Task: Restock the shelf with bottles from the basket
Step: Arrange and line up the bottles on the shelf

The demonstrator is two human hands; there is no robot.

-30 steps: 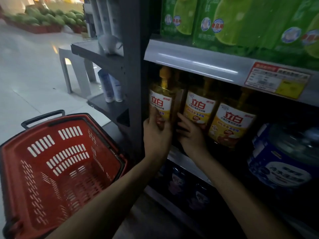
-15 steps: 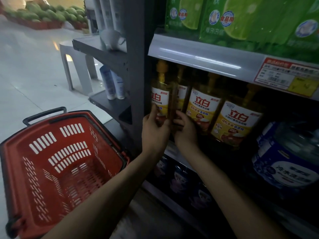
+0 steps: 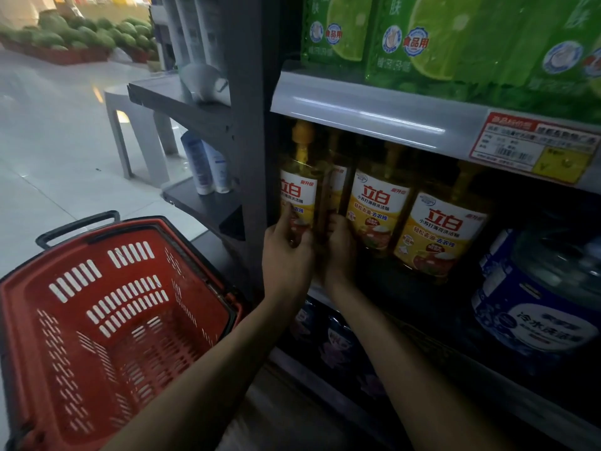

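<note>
The leftmost bottle (image 3: 297, 190), yellow with a white and yellow label and a pump top, stands upright on the shelf (image 3: 314, 291), at the far left end of its row. The left hand (image 3: 286, 252) grips its lower part: the thumb lies up along the label and the fingers curl round the base. Just to the right of this grip, touching the first bottle, stands a second bottle (image 3: 335, 190), turned so that only its narrow side shows. The right hand (image 3: 340, 252) is curled round the bottom of this one, and the two hands are almost touching each other.

To the right of the right hand two more yellow bottles (image 3: 445, 229) of the same kind stand in the row, labels to the front. Further right is a big blue and white jug (image 3: 536, 304). Above the hands runs the grey edge of the upper shelf (image 3: 357, 107), with a red and yellow price tag (image 3: 533, 148), and on it stand green refill packs (image 3: 422, 37).

Directly left of the left hand rises the grey shelf post (image 3: 257, 125). Below and left of both forearms, on the floor, is the red basket (image 3: 19, 288) with a black handle. Beyond the post, a side shelf holds two white bottles (image 3: 208, 164).
</note>
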